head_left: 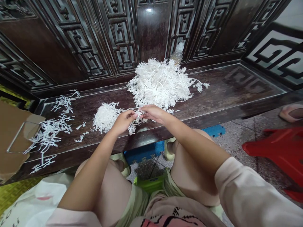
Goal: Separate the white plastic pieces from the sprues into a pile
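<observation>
Left hand (123, 123) closed, pinching white sprig (135, 117); right hand (153, 113) gripping same sprig between fingertips; small white tuft (105, 117) just beside left hand; larger white heap (161, 83) behind, on dark carved wooden bench (227, 88); loose sprigs (49, 127) farther left.

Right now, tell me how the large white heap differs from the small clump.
The large white heap dwarfs the small white clump. The heap is loose and spiky; the clump denser, rounder. The heap lies back by the carved panels; the clump beside the left hand. Both are white branching strands on the dark wooden bench.
</observation>
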Demonstrator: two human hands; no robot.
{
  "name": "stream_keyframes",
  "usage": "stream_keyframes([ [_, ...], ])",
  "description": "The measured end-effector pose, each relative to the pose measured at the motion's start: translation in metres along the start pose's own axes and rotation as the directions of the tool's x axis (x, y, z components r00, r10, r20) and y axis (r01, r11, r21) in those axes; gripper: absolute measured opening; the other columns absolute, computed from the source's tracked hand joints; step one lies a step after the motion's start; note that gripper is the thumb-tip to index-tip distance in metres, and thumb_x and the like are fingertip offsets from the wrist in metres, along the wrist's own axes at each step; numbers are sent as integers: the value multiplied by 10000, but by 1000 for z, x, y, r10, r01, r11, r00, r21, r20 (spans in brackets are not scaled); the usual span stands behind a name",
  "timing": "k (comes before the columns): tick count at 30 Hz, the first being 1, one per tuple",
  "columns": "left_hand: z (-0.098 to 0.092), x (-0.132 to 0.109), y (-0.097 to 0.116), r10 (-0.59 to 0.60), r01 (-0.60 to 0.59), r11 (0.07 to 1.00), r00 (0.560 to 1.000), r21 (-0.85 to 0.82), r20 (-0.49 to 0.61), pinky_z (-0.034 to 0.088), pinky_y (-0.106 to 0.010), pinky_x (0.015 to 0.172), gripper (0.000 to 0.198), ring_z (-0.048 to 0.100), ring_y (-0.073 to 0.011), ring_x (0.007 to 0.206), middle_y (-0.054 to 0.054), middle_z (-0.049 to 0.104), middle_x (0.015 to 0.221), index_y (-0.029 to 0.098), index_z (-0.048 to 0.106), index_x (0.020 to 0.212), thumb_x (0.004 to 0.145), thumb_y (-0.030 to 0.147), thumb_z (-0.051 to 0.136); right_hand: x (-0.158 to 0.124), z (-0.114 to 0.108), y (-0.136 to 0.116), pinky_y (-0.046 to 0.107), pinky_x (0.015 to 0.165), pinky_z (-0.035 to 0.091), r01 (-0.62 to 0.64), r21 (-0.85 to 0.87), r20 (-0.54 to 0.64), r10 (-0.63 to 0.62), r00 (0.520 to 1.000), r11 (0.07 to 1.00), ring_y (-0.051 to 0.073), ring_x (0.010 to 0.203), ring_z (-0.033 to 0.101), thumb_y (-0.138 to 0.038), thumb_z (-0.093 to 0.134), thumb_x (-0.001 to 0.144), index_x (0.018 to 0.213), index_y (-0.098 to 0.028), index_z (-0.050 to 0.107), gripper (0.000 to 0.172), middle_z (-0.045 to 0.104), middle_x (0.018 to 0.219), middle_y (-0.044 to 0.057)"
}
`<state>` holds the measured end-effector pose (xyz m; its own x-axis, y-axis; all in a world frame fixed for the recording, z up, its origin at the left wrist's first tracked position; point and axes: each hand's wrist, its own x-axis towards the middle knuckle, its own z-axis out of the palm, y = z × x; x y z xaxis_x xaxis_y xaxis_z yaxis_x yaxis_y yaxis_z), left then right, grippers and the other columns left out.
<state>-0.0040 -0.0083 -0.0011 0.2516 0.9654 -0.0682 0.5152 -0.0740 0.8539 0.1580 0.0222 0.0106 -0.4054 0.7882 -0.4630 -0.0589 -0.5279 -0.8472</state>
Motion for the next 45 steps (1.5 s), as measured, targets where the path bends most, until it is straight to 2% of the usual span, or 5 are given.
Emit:
stream_keyframes([
  [11, 9, -5, 12, 182, -97, 941, 952, 323, -247, 379, -306, 769, 254, 512, -183, 851, -38, 562, 879, 207, 634, 850, 701, 400, 562, 0, 1, 2, 177, 522, 414, -23, -77, -73, 17, 997, 997, 78, 528, 560, -206, 551, 747, 701, -109, 578, 111, 605, 575, 32],
  [21, 22, -5, 18, 327, -183, 851, 918, 492, -223, 341, -292, 698, 189, 513, -172, 744, -36, 587, 744, 183, 584, 756, 804, 306, 449, 2, 1, 2, 194, 551, 397, -7, -19, -130, 5, 992, 1000, 73, 533, 548, -205, 555, 713, 690, -134, 523, 81, 582, 606, 7],
  [39, 51, -24, 31, 776, -544, 575, 600, 611, -195, 353, -283, 606, 212, 427, -145, 597, -15, 452, 554, 183, 410, 584, 791, 150, 436, 25, -16, 9, 173, 466, 371, 80, -47, -603, -92, 792, 996, 56, 480, 472, -99, 535, 656, 579, -137, 505, 91, 523, 557, -18],
  [41, 54, -30, 40, 749, -545, 623, 623, 561, -227, 362, -278, 614, 188, 446, -143, 612, -17, 477, 570, 181, 433, 597, 783, 167, 454, 23, -32, -4, 172, 464, 372, 49, -19, -619, -50, 784, 999, 51, 459, 470, -40, 505, 674, 575, -136, 481, 139, 514, 542, -13],
  [45, 32, -19, 33, 503, -296, 818, 786, 494, -361, 367, -258, 615, 153, 491, -137, 642, -23, 554, 651, 173, 519, 655, 784, 238, 467, 11, -44, -17, 195, 480, 404, 1, 45, -429, 19, 903, 999, 86, 485, 536, -50, 514, 711, 633, -124, 500, 109, 541, 541, 16],
])
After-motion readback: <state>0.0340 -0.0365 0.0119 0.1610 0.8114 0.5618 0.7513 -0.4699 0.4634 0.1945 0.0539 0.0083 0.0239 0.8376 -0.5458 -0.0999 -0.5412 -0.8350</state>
